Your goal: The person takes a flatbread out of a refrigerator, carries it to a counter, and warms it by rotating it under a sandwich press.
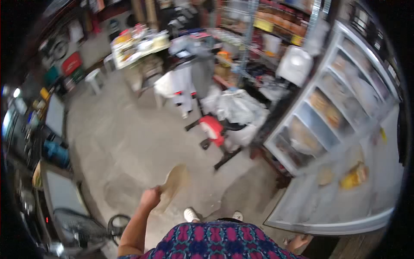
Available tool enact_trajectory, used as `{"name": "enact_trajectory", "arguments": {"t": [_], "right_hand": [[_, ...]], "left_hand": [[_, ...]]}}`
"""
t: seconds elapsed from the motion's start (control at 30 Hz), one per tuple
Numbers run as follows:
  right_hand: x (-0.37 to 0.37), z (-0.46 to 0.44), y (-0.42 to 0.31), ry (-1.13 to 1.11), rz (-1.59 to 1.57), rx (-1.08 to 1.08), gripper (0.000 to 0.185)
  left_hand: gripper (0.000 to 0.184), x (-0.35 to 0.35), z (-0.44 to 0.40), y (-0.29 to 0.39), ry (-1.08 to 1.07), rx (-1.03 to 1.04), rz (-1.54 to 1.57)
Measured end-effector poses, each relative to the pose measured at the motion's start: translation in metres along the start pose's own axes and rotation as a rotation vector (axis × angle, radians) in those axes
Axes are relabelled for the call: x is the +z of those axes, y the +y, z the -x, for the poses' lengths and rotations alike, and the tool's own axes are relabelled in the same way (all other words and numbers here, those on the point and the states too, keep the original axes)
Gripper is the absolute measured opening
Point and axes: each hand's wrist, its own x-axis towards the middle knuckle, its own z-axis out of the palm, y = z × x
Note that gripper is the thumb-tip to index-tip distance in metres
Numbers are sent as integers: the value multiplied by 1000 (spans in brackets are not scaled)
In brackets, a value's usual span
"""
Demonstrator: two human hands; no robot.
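Note:
My left hand (151,198) is closed round the narrow end of a flat tan paddle-shaped thing (174,183). It hangs over the concrete floor, its edges smeared by motion, so its exact kind does not show. Low at the right, my right hand (297,243) has its fingers apart with nothing seen in them. It is nearest the lower edge of a white-framed panel (297,211), apparently the door of the cooler; whether they touch I cannot tell. A yellow packet (354,176) shows in or through that panel.
Filled shelves of an upright cooler (321,121) stand at the right. Ahead are a red and black exercise machine (213,131), plastic bags (241,105) and a stocked rack (248,43). A loaded table (142,52) stands farther back. A dark fan (82,224) is at the lower left.

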Motion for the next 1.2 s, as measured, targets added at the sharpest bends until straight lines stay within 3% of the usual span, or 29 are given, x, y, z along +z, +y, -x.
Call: {"name": "enact_trajectory", "arguments": {"t": [0.1,0.2,0.27,0.33,0.6,0.87,1.1,1.13,1.2], "right_hand": [[31,127,-57,56,48,-38,50],[93,116,-5,-76,-157,-253,51],[142,111,6,-121,37,-144,50],[193,96,20,-361,-142,-442,27],[362,288,-32,-1258,29,-615,35],[469,568,-81,-2040,300,-692,46],[461,805,-97,-2648,707,-656,56],[425,844,-116,-2691,763,-564,55],[374,916,-131,-2747,845,-488,53]], "left_hand": [[18,-22,28,-25,8,-25,12],[23,-16,50,-63,38,-103,77],[23,-30,65,-76,37,-149,68],[19,-20,75,-96,156,-143,136],[21,-51,77,-136,409,-389,301],[17,-155,24,-199,675,-573,580],[18,-248,-14,-263,944,-572,725],[18,-257,-15,-269,959,-595,723],[19,-270,-13,-281,1215,-635,992]]}}
